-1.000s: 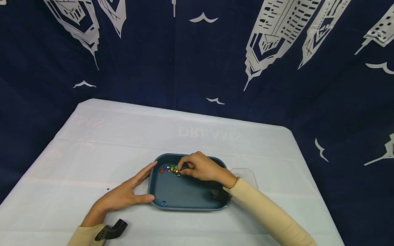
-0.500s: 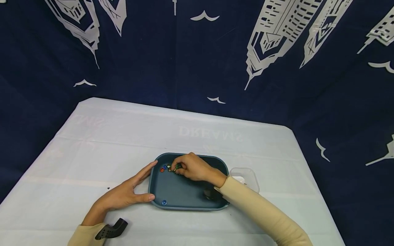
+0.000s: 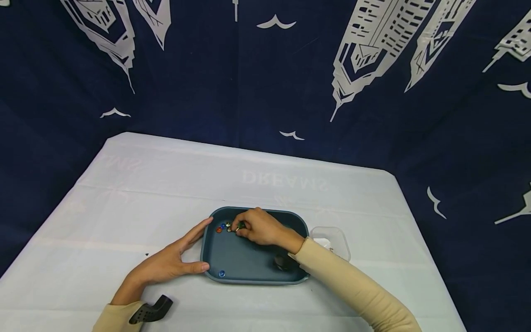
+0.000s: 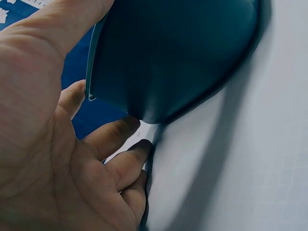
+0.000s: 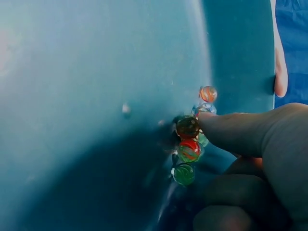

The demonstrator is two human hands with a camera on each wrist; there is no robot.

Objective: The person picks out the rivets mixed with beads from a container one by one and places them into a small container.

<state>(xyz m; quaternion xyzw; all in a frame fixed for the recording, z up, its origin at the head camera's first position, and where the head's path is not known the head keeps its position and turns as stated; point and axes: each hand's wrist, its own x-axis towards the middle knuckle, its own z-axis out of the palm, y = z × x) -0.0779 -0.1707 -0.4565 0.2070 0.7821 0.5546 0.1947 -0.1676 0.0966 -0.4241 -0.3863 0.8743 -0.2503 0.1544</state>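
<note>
Right-hand fingers [image 3: 239,217] at marbles [image 5: 189,150] (multicoloured)

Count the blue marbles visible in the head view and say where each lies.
2: one blue marble in the near left corner of the tray, another toward its far left, beside an orange marble. The right hand may hide more.

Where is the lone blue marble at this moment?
In the head view, the blue marble lies in the near left corner of the tray, just right of the left hand's thumb tip.
</note>
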